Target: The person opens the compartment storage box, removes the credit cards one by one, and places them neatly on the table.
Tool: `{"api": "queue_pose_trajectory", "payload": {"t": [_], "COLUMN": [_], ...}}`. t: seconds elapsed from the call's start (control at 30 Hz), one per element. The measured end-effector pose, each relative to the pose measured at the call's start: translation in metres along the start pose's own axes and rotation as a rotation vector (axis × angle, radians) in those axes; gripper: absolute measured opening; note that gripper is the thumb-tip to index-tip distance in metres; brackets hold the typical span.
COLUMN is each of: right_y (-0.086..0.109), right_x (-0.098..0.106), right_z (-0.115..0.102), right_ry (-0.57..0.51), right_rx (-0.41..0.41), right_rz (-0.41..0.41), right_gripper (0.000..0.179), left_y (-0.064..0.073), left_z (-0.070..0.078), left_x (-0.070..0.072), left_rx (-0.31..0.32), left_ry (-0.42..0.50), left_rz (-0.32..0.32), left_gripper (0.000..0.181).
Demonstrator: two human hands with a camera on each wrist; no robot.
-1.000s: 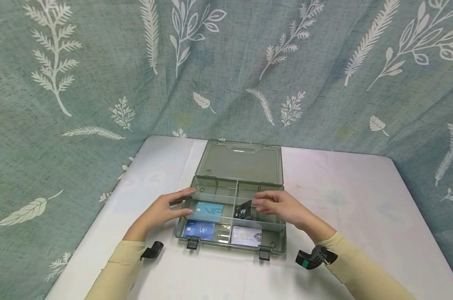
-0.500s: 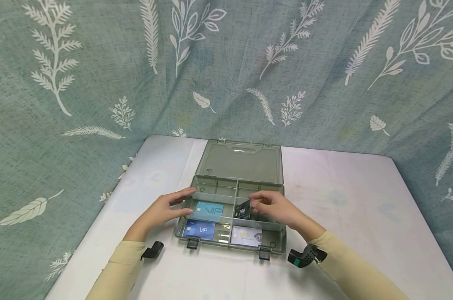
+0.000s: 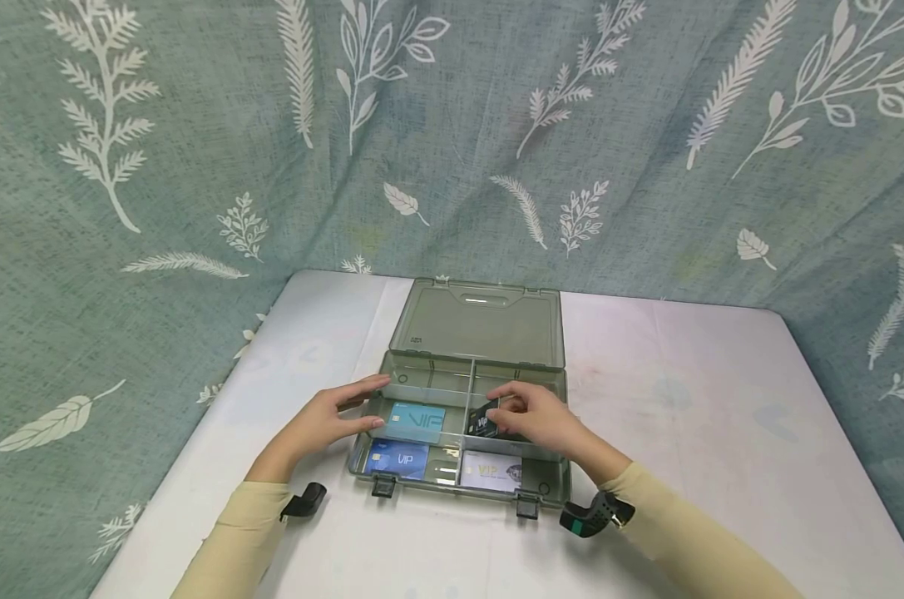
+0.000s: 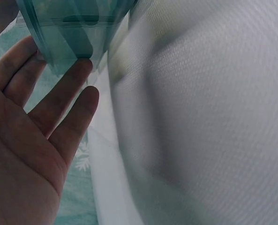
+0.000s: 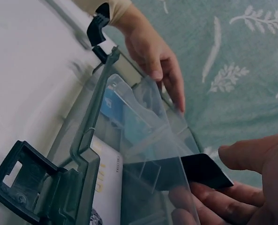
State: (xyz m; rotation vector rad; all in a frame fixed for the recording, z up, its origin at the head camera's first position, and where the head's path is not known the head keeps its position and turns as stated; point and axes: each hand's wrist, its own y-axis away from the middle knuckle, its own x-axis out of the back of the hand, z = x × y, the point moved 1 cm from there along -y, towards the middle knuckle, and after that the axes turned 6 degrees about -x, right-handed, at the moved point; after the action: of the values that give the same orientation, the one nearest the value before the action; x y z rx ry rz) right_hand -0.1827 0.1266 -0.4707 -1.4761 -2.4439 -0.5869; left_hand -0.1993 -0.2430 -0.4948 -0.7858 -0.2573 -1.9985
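A green translucent divided box [image 3: 560, 478] lies with its lid raised back. In its middle right compartment a black VIP card [image 3: 481, 420] stands tilted, its end rising above the clear divider in the right wrist view. My right hand [image 3: 545, 418] is at this card [image 5: 205, 171]: fingers lie beneath it, while the thumb hovers off its edge with a small gap. My left hand [image 3: 332, 418] rests its spread fingers on the box's left wall. A light blue VIP card [image 3: 417, 422] lies in the middle left compartment.
In the front row lie a dark blue VIP card [image 3: 397, 459] on the left and a white VIP card [image 3: 491, 471] on the right. Two dark latches [image 3: 527, 507] jut from the box's front. Patterned green cloth [image 3: 452, 166] hangs behind the white table [image 3: 684, 399].
My right hand has moved left over the black card, its thumb now overlapping the card's right end from above. The left hand and the box stay where they were.
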Motion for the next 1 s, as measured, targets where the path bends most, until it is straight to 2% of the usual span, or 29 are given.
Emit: {"api": "queue_pose_trajectory", "payload": {"t": [0.23, 0.67, 1.0], "right_y": [-0.0020, 0.0015, 0.0067], "right_x": [-0.0036, -0.0017, 0.0039], "right_z": [-0.0004, -0.0039, -0.0015], "right_ry": [0.022, -0.035, -0.017], "right_rx": [-0.014, -0.026, -0.050], "right_rz": [0.040, 0.039, 0.051], "right_gripper": [0.040, 0.038, 0.036], "left_y": [0.0008, 0.0009, 0.0011], "left_z": [-0.0016, -0.0034, -0.0060], "left_x": [-0.0007, -0.0012, -0.0024], "left_rx": [0.001, 0.007, -0.014], "left_ry": [-0.002, 0.026, 0.046], "left_rz": [0.009, 0.003, 0.013], "left_gripper": [0.067, 0.067, 0.066]}}
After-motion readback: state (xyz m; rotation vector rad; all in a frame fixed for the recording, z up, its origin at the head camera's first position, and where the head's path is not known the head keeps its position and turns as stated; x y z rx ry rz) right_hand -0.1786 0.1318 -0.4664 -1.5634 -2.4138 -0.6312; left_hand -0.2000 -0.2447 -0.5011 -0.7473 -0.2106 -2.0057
